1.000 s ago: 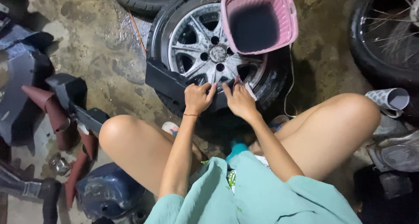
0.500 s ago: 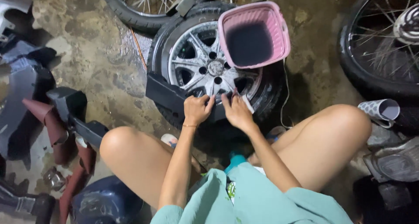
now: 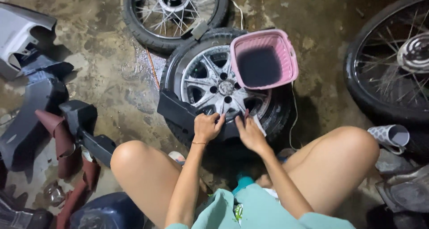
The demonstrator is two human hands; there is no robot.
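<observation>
Here, at the far left edge, grey and black plastic body panels [image 3: 31,99] lie piled on the wet concrete floor [image 3: 111,64], with dark red panels [image 3: 67,157] below them and a dark blue rounded part [image 3: 107,213] at the bottom edge. Between that pile and the middle there is a strip of bare floor, open and stained.

In the middle a car wheel with a silver spoked rim [image 3: 214,84] lies flat on the floor. A black plastic piece [image 3: 178,113] lies across its near left edge. The left hand [image 3: 206,127] rests on the near rim with its fingers curled together; whether it grips anything I cannot tell. Just beside it, the right hand [image 3: 250,133] presses on the rim with fingers together over a small pale piece [image 3: 260,124], seemingly pinching it. The two hands are near each other, not touching. The person's bare knees frame them on either side.

A pink plastic basket [image 3: 264,59] sits on the wheel's far right part, overhanging the tyre. A spoked motorcycle wheel [image 3: 174,10] lies above, touching the tyre's far edge. Right of the wheel is another patch of bare floor, then a larger spoked wheel [image 3: 393,64] at the right edge and a patterned cup [image 3: 389,136] on its side near the right knee.
</observation>
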